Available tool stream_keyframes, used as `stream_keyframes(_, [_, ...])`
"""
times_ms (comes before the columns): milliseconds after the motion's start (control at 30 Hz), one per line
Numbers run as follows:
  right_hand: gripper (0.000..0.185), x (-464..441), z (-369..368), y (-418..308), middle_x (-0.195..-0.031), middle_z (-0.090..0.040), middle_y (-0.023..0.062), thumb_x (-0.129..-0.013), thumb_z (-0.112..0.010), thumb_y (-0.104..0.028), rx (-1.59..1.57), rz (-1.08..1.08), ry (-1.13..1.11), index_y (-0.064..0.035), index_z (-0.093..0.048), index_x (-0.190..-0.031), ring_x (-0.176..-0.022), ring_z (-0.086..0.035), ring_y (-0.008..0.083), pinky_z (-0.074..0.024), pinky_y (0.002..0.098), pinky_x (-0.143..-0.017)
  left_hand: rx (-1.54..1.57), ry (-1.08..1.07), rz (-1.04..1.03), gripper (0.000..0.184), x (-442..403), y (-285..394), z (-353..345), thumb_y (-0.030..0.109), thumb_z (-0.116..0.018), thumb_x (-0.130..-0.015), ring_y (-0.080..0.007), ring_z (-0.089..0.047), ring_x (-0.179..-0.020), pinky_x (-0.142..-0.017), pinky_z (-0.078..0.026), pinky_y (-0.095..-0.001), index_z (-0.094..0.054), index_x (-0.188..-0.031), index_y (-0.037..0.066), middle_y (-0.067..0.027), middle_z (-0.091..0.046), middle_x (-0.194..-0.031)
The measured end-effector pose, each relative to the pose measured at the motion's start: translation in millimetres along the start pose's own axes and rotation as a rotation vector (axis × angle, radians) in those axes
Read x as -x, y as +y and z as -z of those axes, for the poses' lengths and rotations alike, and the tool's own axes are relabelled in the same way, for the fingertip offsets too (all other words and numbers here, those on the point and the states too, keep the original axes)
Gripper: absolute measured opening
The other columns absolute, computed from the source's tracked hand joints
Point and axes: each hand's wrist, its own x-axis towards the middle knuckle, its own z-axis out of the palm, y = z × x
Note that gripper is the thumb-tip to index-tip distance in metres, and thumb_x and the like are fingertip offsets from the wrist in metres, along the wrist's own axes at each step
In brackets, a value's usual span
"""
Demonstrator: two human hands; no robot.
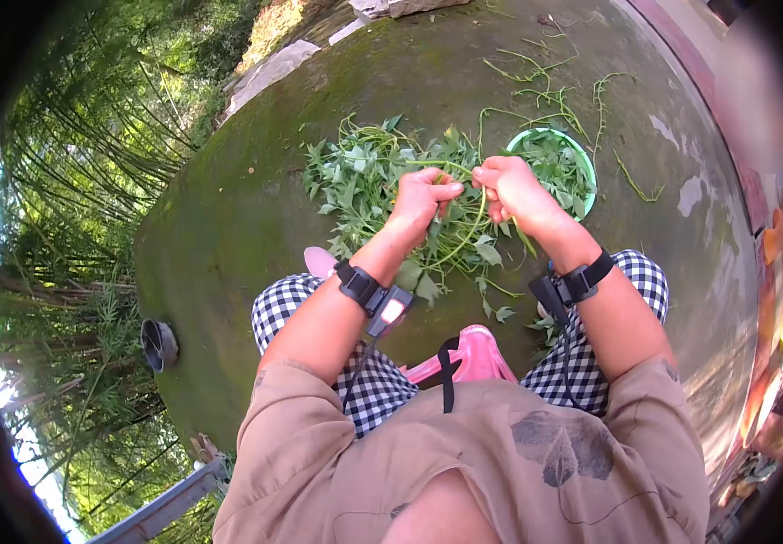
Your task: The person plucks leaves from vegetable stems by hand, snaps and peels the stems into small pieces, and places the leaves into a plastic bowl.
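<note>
Both hands are raised over a heap of leafy green vines (364,181) on the mossy ground. My left hand (422,198) is closed, thumb and fingers pinching a green stem. Close to its right, my right hand (514,189) pinches the same stem or one beside it, and a length of stem (483,213) hangs in a curve between the two. Just behind my right hand stands a round light green basket (594,186) with picked leaves (556,168) in it.
Long bare stems (555,95) lie scattered beyond the basket. A pink stool (480,355) is between my knees. A metal pot (159,344) lies at the left, near bamboo. Flat stones (274,72) edge the ground at the top.
</note>
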Motion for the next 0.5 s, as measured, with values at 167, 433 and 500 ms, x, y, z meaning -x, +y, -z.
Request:
stream_keyframes(167, [0.024, 26.9, 22.3, -41.4, -0.054, -0.042, -0.0032, -0.094, -0.054, -0.022, -0.041, 0.059, 0.079, -0.0029, -0.057, -0.079, -0.04, -0.042, 0.009, -0.0328, 0.0241, -0.038, -0.482, 0.121, -0.378, 0.012, -10.9, -1.7, 17.4, 0.007, -0.071, -0.078, -0.007, -0.042, -0.059, -0.054, -0.037, -0.0294, -0.062, -0.081, 0.0, 0.0039, -0.051, -0.061])
stream_keyframes(433, [0.025, 2.4, 62.2, -32.4, -0.059, -0.048, -0.0028, -0.085, -0.069, -0.023, 0.261, 0.296, 0.294, -0.0089, -0.054, -0.071, -0.047, -0.046, 0.0086, -0.0359, 0.024, -0.045, 0.101, -0.101, 0.053, 0.015, 7.1, 49.1, 41.0, 0.016, -0.067, -0.088, -0.0078, -0.041, -0.045, -0.041, -0.031, -0.0236, -0.06, -0.089, 0.002, 0.0021, -0.048, -0.059])
stream_keyframes(500, [0.021, 0.0, 55.0, -28.2, -0.061, -0.051, -0.0005, -0.081, -0.071, -0.018, 0.275, 0.252, 0.262, -0.0022, -0.058, -0.078, -0.053, -0.048, 0.0094, -0.0405, 0.0281, -0.047, 0.055, -0.147, 0.065, 0.016, 16.2, 69.2, 44.3, 0.017, -0.067, -0.088, -0.007, -0.041, -0.046, -0.042, -0.031, -0.0226, -0.062, -0.089, 0.002, 0.0026, -0.048, -0.059])
